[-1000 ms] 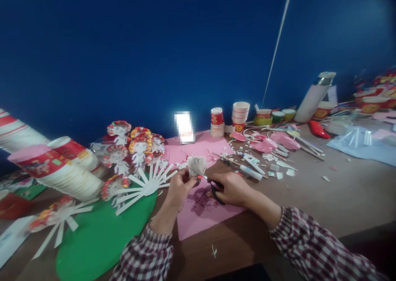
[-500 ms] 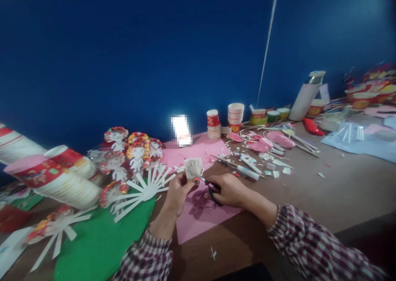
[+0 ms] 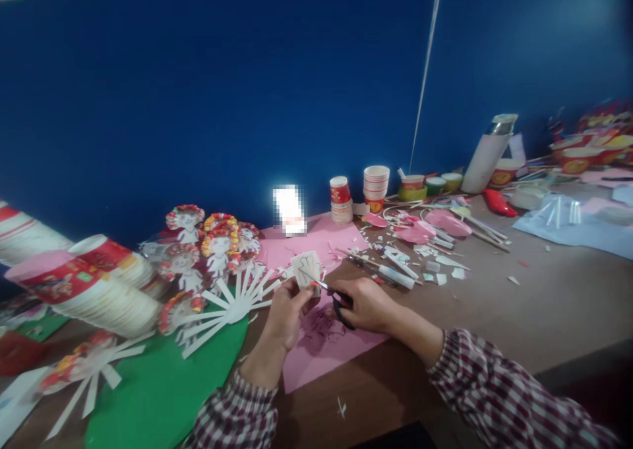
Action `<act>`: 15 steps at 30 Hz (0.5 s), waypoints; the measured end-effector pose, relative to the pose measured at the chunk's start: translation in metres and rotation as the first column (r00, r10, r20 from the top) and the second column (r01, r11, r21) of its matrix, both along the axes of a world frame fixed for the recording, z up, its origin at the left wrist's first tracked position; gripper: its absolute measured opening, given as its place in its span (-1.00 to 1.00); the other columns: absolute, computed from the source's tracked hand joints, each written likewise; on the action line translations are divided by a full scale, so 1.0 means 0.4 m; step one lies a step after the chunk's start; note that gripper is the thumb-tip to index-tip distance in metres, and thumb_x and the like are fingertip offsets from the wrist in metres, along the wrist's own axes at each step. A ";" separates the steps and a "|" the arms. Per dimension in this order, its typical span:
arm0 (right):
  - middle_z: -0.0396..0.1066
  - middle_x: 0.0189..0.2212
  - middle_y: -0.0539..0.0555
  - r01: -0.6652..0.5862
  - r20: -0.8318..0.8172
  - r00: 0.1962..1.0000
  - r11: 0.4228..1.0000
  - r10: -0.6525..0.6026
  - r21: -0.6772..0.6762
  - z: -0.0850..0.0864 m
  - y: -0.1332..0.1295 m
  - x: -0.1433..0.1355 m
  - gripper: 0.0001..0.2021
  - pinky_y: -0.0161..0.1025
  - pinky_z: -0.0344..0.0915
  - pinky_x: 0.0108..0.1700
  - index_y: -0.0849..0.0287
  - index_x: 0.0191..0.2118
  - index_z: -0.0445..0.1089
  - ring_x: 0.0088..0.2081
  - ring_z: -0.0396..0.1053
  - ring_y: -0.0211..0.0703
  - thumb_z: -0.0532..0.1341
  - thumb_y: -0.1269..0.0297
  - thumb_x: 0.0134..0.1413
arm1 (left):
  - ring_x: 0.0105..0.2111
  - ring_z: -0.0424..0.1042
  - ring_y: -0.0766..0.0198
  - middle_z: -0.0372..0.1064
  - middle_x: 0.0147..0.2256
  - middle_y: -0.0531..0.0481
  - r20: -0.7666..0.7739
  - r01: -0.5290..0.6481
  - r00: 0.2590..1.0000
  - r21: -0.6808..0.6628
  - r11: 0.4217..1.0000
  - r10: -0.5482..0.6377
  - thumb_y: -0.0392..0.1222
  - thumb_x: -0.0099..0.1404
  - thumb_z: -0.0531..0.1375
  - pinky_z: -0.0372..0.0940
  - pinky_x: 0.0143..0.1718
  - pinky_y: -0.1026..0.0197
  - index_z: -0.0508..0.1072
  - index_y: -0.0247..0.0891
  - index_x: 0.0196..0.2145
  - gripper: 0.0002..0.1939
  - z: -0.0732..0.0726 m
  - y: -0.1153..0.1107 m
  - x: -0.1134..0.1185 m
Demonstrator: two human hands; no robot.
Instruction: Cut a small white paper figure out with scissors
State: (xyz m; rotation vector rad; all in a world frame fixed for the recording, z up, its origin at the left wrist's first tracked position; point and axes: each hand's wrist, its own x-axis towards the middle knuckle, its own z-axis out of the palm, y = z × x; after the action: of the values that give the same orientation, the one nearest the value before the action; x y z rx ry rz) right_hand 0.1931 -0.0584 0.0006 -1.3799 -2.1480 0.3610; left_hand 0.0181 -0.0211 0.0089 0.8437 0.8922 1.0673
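Note:
Between thumb and fingers, my left hand (image 3: 287,310) pinches a small white paper piece (image 3: 305,266) with a dark line drawing on it. My right hand (image 3: 368,305) grips black-handled scissors (image 3: 339,309), whose blades reach left to the paper's lower right part. Whether the blades are parted there is too small to tell. Both hands are above a pink sheet (image 3: 309,366) that has dark marks drawn on it. Just left of my left hand lies a fan of white strips (image 3: 240,309), cut from a paper cup.
Green paper (image 3: 163,383), paper figures with coloured frills (image 3: 217,244) and leaning stacks of paper cups (image 3: 106,297) fill the left. Behind stand more cups (image 3: 376,185). Paper scraps, pens (image 3: 395,276) and pink pieces lie to the right, with a thermos (image 3: 489,155) farther back.
The paper piece in my left hand has shifted slightly left and tilted a little. My right hand and the scissors stay almost in the same place.

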 end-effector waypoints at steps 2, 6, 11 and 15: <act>0.39 -0.54 0.00 0.005 -0.004 1.000 1.000 -0.005 0.003 0.001 0.000 0.000 -0.86 -0.35 -0.01 -0.45 0.18 -0.34 0.38 -0.53 0.23 -0.26 0.24 0.24 -0.01 | -0.48 0.38 0.40 0.44 -0.48 0.05 0.023 -0.002 1.000 -0.012 1.000 0.003 -0.34 -0.19 0.39 0.32 -0.38 0.31 0.49 -0.34 -0.42 -0.72 0.004 -0.002 0.004; 0.38 -0.55 0.00 0.007 -0.005 1.000 1.000 -0.007 0.005 0.004 0.000 0.000 -0.88 -0.35 0.00 -0.45 0.19 -0.37 0.37 -0.53 0.22 -0.26 0.22 0.25 0.00 | -0.49 0.38 0.40 0.43 -0.49 0.06 0.036 -0.010 0.999 -0.029 1.000 0.011 -0.34 -0.20 0.39 0.32 -0.38 0.31 0.47 -0.34 -0.44 -0.72 0.007 -0.004 0.009; 0.36 -0.56 -0.01 0.011 -0.008 1.000 1.000 -0.011 0.009 0.003 0.001 -0.001 -0.92 -0.35 0.00 -0.45 0.18 -0.37 0.36 -0.53 0.21 -0.27 0.21 0.31 -0.03 | -0.49 0.38 0.41 0.43 -0.49 0.07 0.060 -0.033 0.997 -0.059 0.998 0.037 -0.35 -0.24 0.42 0.32 -0.38 0.32 0.46 -0.35 -0.42 -0.66 0.010 -0.007 0.012; 0.35 -0.56 -0.02 0.013 -0.021 1.000 1.000 -0.013 0.008 0.003 0.001 -0.003 -0.94 -0.35 0.00 -0.44 0.18 -0.39 0.35 -0.53 0.19 -0.27 0.20 0.32 -0.04 | -0.47 0.39 0.42 0.44 -0.46 0.06 0.096 -0.015 0.995 -0.069 0.997 0.022 -0.34 -0.21 0.43 0.33 -0.36 0.34 0.47 -0.35 -0.39 -0.64 0.009 -0.007 0.014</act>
State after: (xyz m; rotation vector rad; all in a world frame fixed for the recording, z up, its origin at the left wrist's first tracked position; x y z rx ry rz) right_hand 0.1921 -0.0581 0.0019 -1.3792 -2.1205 0.3594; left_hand 0.0236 -0.0240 0.0125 0.7220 0.8515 1.0789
